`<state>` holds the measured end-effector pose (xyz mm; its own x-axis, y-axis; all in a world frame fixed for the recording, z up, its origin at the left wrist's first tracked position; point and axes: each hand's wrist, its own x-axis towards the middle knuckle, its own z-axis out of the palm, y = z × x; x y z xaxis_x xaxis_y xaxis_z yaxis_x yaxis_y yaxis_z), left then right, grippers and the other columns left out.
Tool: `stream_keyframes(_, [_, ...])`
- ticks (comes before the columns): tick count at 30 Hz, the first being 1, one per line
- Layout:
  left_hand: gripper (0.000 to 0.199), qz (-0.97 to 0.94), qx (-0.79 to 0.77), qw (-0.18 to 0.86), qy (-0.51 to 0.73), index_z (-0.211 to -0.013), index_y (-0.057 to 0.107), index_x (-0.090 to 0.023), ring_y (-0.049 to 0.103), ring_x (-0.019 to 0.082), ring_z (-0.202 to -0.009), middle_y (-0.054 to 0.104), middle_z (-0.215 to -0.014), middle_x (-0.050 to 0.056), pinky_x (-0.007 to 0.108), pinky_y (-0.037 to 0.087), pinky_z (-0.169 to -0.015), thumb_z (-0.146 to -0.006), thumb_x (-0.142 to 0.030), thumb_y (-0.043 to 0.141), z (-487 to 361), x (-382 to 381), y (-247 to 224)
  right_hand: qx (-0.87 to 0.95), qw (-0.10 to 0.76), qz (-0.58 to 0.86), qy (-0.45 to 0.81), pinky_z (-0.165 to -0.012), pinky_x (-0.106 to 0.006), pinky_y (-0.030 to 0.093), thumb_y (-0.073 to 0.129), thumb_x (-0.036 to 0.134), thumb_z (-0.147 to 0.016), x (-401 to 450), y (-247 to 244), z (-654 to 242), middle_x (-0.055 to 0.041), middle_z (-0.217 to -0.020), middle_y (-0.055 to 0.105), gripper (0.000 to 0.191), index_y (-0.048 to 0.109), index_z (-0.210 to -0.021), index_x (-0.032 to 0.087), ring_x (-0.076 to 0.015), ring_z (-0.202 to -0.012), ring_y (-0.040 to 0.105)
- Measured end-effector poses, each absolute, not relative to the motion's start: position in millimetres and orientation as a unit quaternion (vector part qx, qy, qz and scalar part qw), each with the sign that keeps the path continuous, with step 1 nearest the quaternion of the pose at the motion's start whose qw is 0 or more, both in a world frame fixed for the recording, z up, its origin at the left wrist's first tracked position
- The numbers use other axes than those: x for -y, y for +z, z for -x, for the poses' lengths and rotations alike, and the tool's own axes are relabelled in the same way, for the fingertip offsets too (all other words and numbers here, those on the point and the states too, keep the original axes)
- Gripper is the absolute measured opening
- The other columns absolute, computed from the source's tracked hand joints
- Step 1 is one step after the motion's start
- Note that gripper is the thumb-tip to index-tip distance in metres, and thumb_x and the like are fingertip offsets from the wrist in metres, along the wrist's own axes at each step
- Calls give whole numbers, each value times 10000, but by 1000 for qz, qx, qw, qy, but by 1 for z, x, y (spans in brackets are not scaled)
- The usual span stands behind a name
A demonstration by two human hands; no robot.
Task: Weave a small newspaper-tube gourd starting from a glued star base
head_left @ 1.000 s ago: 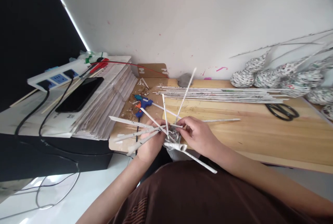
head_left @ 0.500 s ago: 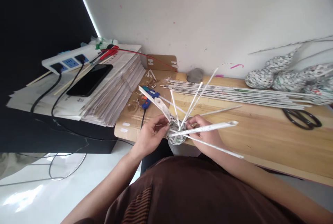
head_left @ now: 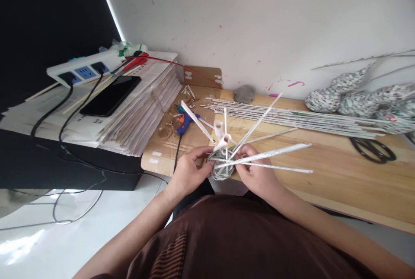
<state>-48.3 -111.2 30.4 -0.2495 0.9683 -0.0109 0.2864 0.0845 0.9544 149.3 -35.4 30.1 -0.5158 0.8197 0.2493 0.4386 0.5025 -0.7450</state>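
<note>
Between my hands is a small round woven paper basket (head_left: 221,172), held at the table's front edge. Several white rolled-paper tubes stick up and out from it, some thin and some thick; a thick tube (head_left: 272,153) points right, across my right hand. My left hand (head_left: 191,170) pinches the basket's left rim between thumb and fingers. On the opposite side, my right hand (head_left: 256,171) grips the rim, with its fingertips partly hidden behind the tubes.
Long thin paper sticks (head_left: 292,117) lie along the back of the wooden table. Black-handled scissors (head_left: 372,149) and woven paper pieces (head_left: 337,87) are at right. A blue glue gun (head_left: 186,122) rests on cardboard. Left, a paper stack (head_left: 145,110) carries a phone (head_left: 110,95) and power strip (head_left: 86,71).
The basket has turned and tilted in my hands, so its tubes point in different directions and the open ends of two thick ones now show. Both hands stay on the rim.
</note>
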Motion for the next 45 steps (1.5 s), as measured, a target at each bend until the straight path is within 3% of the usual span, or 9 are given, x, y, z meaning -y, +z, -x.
stream_keyframes(8, [247,-578,-676,214,404,-994,741,-210,703,205,-910,753,-983,45,316,560,-851,-748,-207,723,47,107,43,818,291,403,291,-652,-287,451,577,221,-868,40,29,-148,-34,-839,691,49,565,-915,220,-190,-711,632])
stream_keyframes(16, [248,-603,-674,128,406,-944,732,-208,675,169,-880,729,-915,32,284,544,-838,-765,-63,638,42,109,42,809,331,384,297,-633,-259,472,531,177,-883,41,26,-147,-20,-791,675,62,571,-915,210,-157,-656,640])
stream_keyframes(20, [195,-598,-675,116,416,-901,743,-217,665,172,-859,709,-853,25,283,547,-810,-779,-95,651,42,111,35,792,339,384,332,-649,-250,495,546,179,-887,43,28,-147,-16,-844,692,77,563,-953,216,-148,-680,661])
stream_keyframes(24, [171,-588,-648,145,462,-968,742,-228,670,178,-910,706,-975,44,298,553,-812,-840,-181,639,42,113,26,798,345,350,348,-706,-264,515,549,179,-899,44,32,-148,-20,-899,694,134,564,-1024,225,-156,-755,675])
stream_keyframes(29, [107,-615,-641,117,444,-914,732,-219,657,167,-871,694,-936,37,289,537,-804,-859,-279,662,44,111,29,810,343,346,325,-762,-300,519,558,184,-889,43,32,-147,-28,-911,702,106,595,-977,229,-181,-813,675])
stream_keyframes(34, [35,-623,-671,94,392,-828,689,-201,619,135,-728,670,-818,2,240,476,-655,-822,-236,693,44,109,34,808,346,365,308,-706,-276,514,584,207,-882,43,32,-143,-22,-861,718,61,592,-940,221,-171,-748,686])
stream_keyframes(45, [40,-623,-673,95,388,-803,640,-206,629,158,-790,668,-854,22,245,488,-701,-840,-222,641,41,113,30,809,349,392,265,-641,-248,483,535,153,-903,45,28,-144,-8,-779,697,72,519,-904,223,-160,-689,671])
